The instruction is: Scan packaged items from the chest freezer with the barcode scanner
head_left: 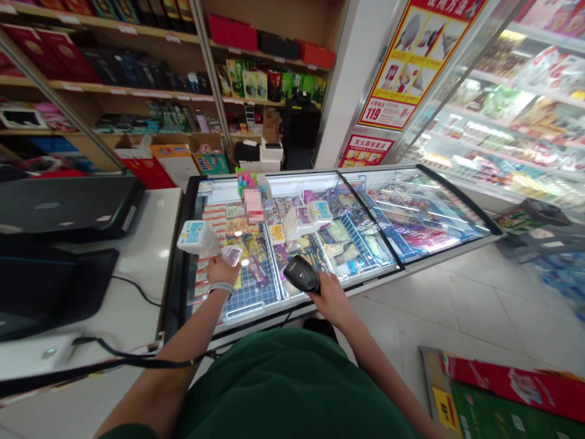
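Note:
My right hand [333, 297] is wrapped round the handle of a black barcode scanner [300, 273], held over the glass top of the chest freezer [301, 299]. My left hand [220, 273], with a band on its wrist, grips a small clear pack with a purple label [232, 255] above the glass. A stack of white packs with a blue label [197, 236] stands just beyond that hand. Further right on the glass are more wrapped packs [301, 218], with purple and blue labels. One small pack with an orange label [276, 234] lies between the two groups.
At left a white counter [169, 213] carries black equipment [68, 207] and a cable [137, 286]. Shelves of boxes [233, 33] stand behind the freezer. A lit display fridge [516, 116] is at right. A box with red and green packages [512, 390] sits at lower right.

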A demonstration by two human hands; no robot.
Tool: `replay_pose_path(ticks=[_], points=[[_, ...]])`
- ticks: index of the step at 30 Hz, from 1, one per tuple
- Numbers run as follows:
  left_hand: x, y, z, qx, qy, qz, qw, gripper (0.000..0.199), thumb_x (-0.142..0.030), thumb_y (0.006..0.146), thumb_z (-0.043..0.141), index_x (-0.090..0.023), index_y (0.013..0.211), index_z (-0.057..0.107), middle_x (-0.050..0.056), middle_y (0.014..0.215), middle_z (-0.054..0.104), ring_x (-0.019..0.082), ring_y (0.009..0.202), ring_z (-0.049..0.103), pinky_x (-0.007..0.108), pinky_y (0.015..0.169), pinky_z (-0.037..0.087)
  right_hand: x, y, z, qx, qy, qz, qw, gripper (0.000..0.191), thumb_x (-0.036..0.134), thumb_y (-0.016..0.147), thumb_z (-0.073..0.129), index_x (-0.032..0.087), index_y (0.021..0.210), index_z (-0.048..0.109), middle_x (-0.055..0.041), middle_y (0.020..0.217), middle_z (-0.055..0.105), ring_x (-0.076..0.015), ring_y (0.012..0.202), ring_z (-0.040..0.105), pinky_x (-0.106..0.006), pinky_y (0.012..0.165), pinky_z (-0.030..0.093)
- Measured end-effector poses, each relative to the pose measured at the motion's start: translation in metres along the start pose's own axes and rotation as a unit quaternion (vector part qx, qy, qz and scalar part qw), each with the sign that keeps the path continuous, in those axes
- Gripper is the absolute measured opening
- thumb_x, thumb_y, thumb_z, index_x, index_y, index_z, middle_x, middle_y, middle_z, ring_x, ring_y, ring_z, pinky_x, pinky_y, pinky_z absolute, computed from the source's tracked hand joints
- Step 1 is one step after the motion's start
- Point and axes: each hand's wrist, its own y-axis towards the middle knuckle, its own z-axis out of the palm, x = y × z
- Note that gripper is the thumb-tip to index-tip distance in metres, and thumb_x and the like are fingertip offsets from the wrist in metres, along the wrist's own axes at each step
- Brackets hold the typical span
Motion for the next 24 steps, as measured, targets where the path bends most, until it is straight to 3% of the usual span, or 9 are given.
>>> replay_pose_path(ticks=[5, 8, 11, 14, 18, 24], points=[[-0.034, 0.024, 0.006, -0.03, -0.028, 0.001, 0.999, 0.075, -0.05, 0.079, 0.064, -0.005, 0.133, 0.039, 0.027, 0.13, 0.051, 0.038, 0.12, 0.049, 0.047, 0.092, 0.04, -0.001, -0.005, -0.001, -0.002, 0.0, 0.01, 1.0, 0.01, 0.021, 0.089, 0.059, 0.018, 0.096, 0.053, -0.0089, 0.099, 0.065, -0.0237, 0.097, 0.059, -0.041, 0.103, 0.033], [-0.043, 0.031, 0.012, -0.042, -0.035, 0.004, 0.998, 0.087, -0.053, 0.076, 0.067, -0.001, 0.137, 0.033, 0.029, 0.131, 0.05, 0.039, 0.121, 0.048, 0.047, 0.094, 0.04, -0.002, -0.008, -0.002, -0.002, 0.005, 0.016, 1.0, 0.011, 0.021, 0.089, 0.06, 0.018, 0.096, 0.053, -0.0091, 0.101, 0.065, -0.0238, 0.098, 0.059, -0.041, 0.101, 0.034], [-0.04, 0.027, 0.016, -0.043, -0.037, 0.034, 0.998, 0.094, -0.046, 0.073, 0.073, -0.001, 0.142, 0.027, 0.028, 0.134, 0.049, 0.038, 0.124, 0.047, 0.045, 0.098, 0.039, -0.005, -0.01, -0.002, -0.008, 0.008, 0.027, 1.0, 0.011, 0.021, 0.089, 0.06, 0.017, 0.097, 0.053, -0.0094, 0.101, 0.065, -0.024, 0.098, 0.058, -0.041, 0.1, 0.035], [-0.032, 0.022, 0.016, -0.039, -0.036, 0.068, 0.996, 0.088, -0.037, 0.075, 0.071, -0.004, 0.143, 0.027, 0.024, 0.135, 0.05, 0.034, 0.126, 0.046, 0.043, 0.1, 0.038, -0.008, -0.013, -0.001, -0.013, 0.009, 0.028, 0.999, 0.011, 0.022, 0.09, 0.059, 0.017, 0.098, 0.053, -0.0096, 0.101, 0.065, -0.0239, 0.097, 0.059, -0.042, 0.101, 0.034], [-0.028, 0.026, 0.011, -0.038, -0.031, 0.073, 0.996, 0.078, -0.034, 0.077, 0.066, -0.002, 0.14, 0.032, 0.025, 0.13, 0.053, 0.034, 0.121, 0.051, 0.043, 0.1, 0.039, -0.009, -0.014, 0.0, -0.014, 0.011, 0.025, 1.0, 0.012, 0.022, 0.089, 0.059, 0.017, 0.099, 0.053, -0.0091, 0.101, 0.065, -0.0238, 0.098, 0.06, -0.042, 0.102, 0.034], [-0.032, 0.029, 0.008, -0.052, -0.028, 0.081, 0.995, 0.081, -0.033, 0.076, 0.066, 0.0, 0.141, 0.03, 0.027, 0.126, 0.054, 0.037, 0.116, 0.055, 0.046, 0.097, 0.043, -0.009, -0.016, -0.002, -0.017, 0.009, 0.036, 0.999, 0.012, 0.021, 0.09, 0.058, 0.017, 0.1, 0.054, -0.0101, 0.103, 0.067, -0.0247, 0.1, 0.061, -0.043, 0.104, 0.033]])
